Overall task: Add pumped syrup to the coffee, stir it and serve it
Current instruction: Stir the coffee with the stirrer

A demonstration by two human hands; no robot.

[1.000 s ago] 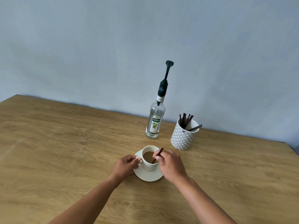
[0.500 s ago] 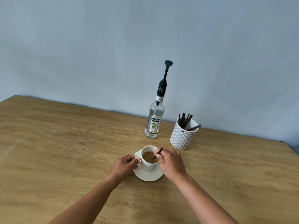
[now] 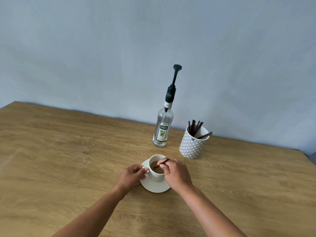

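Note:
A white cup of light brown coffee stands on a white saucer near the middle of the wooden table. My left hand pinches the cup's handle on its left side. My right hand holds a dark stir stick over the cup, with the stick's lower end dipped in the coffee. Behind the cup stands a clear syrup bottle with a tall dark pump on top, its head raised.
A grey-and-white patterned holder with several dark stir sticks stands right of the bottle, behind the cup. A pale blue wall runs along the table's far edge. The table's right corner is at the frame's right side.
The stir stick's angle has shifted in the cup and lies flatter, as my right hand moves slightly over the rim. My left hand stays on the handle.

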